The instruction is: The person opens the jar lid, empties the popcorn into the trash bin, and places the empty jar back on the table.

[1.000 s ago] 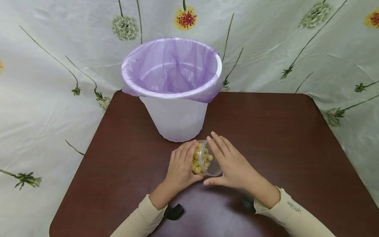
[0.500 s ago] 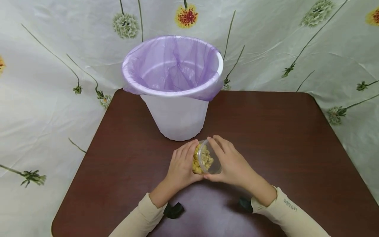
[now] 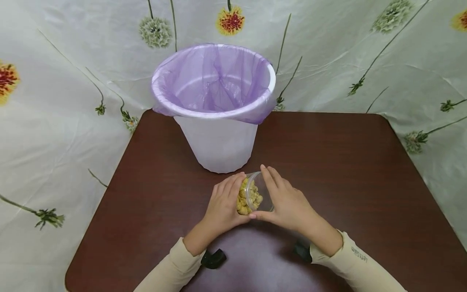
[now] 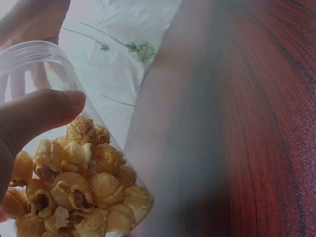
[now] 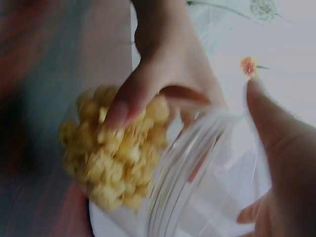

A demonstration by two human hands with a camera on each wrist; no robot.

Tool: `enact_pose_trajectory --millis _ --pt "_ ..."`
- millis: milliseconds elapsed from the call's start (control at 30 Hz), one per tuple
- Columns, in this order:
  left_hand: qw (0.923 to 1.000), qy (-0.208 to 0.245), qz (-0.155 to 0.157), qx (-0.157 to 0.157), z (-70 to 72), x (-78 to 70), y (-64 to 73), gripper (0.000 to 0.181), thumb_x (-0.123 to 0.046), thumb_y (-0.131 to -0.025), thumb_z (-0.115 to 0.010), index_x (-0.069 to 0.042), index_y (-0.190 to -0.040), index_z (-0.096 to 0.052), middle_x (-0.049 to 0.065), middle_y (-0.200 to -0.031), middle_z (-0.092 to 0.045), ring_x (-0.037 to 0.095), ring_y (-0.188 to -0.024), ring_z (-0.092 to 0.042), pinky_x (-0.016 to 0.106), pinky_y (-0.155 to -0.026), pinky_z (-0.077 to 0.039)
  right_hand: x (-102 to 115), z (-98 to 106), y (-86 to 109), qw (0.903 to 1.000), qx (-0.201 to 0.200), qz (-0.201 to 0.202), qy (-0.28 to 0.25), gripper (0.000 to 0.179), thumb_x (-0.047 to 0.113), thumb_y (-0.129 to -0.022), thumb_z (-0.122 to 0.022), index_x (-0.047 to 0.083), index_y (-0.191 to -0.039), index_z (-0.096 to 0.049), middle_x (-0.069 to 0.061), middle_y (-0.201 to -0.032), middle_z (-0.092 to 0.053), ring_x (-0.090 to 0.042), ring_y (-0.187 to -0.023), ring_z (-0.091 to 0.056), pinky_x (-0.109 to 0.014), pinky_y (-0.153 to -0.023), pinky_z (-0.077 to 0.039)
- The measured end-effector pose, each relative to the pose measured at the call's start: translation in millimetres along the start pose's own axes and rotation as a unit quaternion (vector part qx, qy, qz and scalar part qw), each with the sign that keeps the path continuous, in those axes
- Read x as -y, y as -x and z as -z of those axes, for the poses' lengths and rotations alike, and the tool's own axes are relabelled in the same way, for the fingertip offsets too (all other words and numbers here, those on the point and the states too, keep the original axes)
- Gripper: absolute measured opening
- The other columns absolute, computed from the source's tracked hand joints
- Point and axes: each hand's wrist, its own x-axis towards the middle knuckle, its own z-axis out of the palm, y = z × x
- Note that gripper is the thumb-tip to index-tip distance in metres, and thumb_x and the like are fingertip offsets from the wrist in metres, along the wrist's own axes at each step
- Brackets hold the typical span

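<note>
My left hand (image 3: 224,200) grips a clear plastic jar (image 4: 98,106) of caramel popcorn (image 4: 74,182), its thumb lying across the wall. The jar is tilted with its top end to the right. At that end, my right hand (image 3: 288,202) is spread, fingers fairly straight above and thumb below. In the right wrist view the right thumb (image 5: 269,118) stands straight beside the clear ridged rim (image 5: 173,182). Whether a clear lid sits on the rim is hard to tell. The right wrist view is blurred.
A white bin (image 3: 226,142) with a purple liner (image 3: 215,91) stands behind the hands on the brown table (image 3: 328,162). A flower-printed cloth (image 3: 328,48) hangs behind and beside the table. Dark wrist mounts (image 3: 213,258) show under the sleeves.
The right hand came in closer around the jar's top end. Since then its upper fingers have lifted slightly. The left hand keeps its hold on the jar, which has barely moved.
</note>
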Motion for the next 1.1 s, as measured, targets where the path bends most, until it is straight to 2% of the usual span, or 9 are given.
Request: enact_pose_trajectory --millis 133,367,500,567,667,767,867,967,1100 --pt "1.0 -0.005 -0.002 0.008 0.3 -0.7 -0.2 0.1 -0.043 -0.051 -0.08 -0.004 -0.131 -0.036 0.01 -0.13 -0.042 0.027 -0.116 -0.04 0.044 -0.085 -0.036 1.0 0.6 -0.7 1.0 0.001 0.007 0.004 0.103 0.066 -0.068 -0.06 0.017 -0.145 -0.011 -0.011 -0.138 -0.029 -0.032 -0.107 -0.047 -0.044 -0.059 -0.049" --pt "0.9996 0.01 -0.005 0.026 2.7 0.5 -0.5 0.104 -0.045 -0.047 -0.082 -0.006 -0.132 -0.036 0.008 -0.13 -0.042 0.025 -0.116 -0.04 0.042 -0.084 -0.037 -12.1 7.1 -2.7 0.9882 -0.016 0.153 -0.002 0.099 0.049 -0.062 -0.073 0.013 -0.141 -0.024 -0.012 -0.139 -0.027 -0.031 -0.119 -0.036 -0.046 -0.089 -0.039" --pt "0.999 0.023 -0.019 0.033 5.5 1.1 -2.2 0.103 -0.044 -0.049 -0.081 -0.006 -0.132 -0.035 0.007 -0.13 -0.043 0.024 -0.117 -0.04 0.041 -0.085 -0.037 -15.8 10.2 -3.3 0.9791 -0.016 0.203 -0.011 0.098 0.042 -0.059 -0.077 0.013 -0.139 -0.029 -0.01 -0.142 -0.025 -0.03 -0.125 -0.028 -0.048 -0.094 -0.032" --pt "0.9988 0.027 -0.022 0.035 6.6 1.2 -2.9 0.102 -0.044 -0.049 -0.081 -0.005 -0.132 -0.036 0.007 -0.13 -0.043 0.025 -0.118 -0.039 0.041 -0.086 -0.036 -14.8 12.0 -1.9 0.9811 -0.005 0.192 -0.021 0.104 0.043 -0.058 -0.079 0.013 -0.141 -0.024 -0.009 -0.145 -0.02 -0.03 -0.127 -0.025 -0.047 -0.096 -0.031" --pt "0.999 0.025 -0.018 0.034 7.1 1.5 -2.8 0.102 -0.045 -0.05 -0.08 -0.004 -0.132 -0.036 0.008 -0.13 -0.043 0.025 -0.118 -0.039 0.041 -0.086 -0.036 -8.6 13.5 1.9 0.9928 0.002 0.114 -0.037 0.114 0.056 -0.059 -0.075 0.016 -0.145 -0.011 -0.009 -0.146 -0.015 -0.032 -0.126 -0.028 -0.047 -0.087 -0.04" --pt "0.9993 0.019 -0.012 0.029 6.5 1.6 -2.7 0.101 -0.046 -0.052 -0.079 -0.003 -0.132 -0.036 0.009 -0.13 -0.043 0.024 -0.117 -0.039 0.041 -0.085 -0.036 1.7 13.8 5.3 0.9986 -0.011 0.012 -0.05 0.114 0.072 -0.061 -0.06 0.018 -0.145 -0.005 -0.012 -0.142 -0.023 -0.032 -0.116 -0.042 -0.048 -0.07 -0.048" --pt "0.9995 0.014 -0.013 0.025 5.4 1.7 -3.1 0.098 -0.046 -0.055 -0.078 -0.003 -0.132 -0.036 0.009 -0.13 -0.043 0.024 -0.117 -0.04 0.041 -0.084 -0.036 9.8 11.7 6.4 0.9978 -0.024 -0.044 -0.043 0.108 0.076 -0.065 -0.051 0.015 -0.144 -0.012 -0.013 -0.134 -0.034 -0.032 -0.107 -0.049 -0.049 -0.061 -0.048" --pt "0.9995 0.011 -0.015 0.024 5.2 2.0 -3.4 0.097 -0.045 -0.054 -0.078 -0.004 -0.132 -0.036 0.008 -0.13 -0.043 0.024 -0.117 -0.04 0.041 -0.084 -0.036 12.5 8.8 5.3 0.9985 -0.03 -0.042 -0.02 0.103 0.07 -0.066 -0.058 0.013 -0.142 -0.02 -0.013 -0.131 -0.036 -0.032 -0.106 -0.048 -0.047 -0.058 -0.048" --pt "0.9993 0.015 -0.01 0.033 6.5 3.9 -2.1 0.099 -0.044 -0.052 -0.079 -0.004 -0.132 -0.037 0.008 -0.129 -0.044 0.024 -0.117 -0.04 0.041 -0.085 -0.037 6.6 7.9 3.8 0.9985 -0.04 0.036 0.005 0.097 0.055 -0.063 -0.07 0.013 -0.139 -0.027 -0.013 -0.132 -0.033 -0.031 -0.111 -0.043 -0.045 -0.066 -0.049"
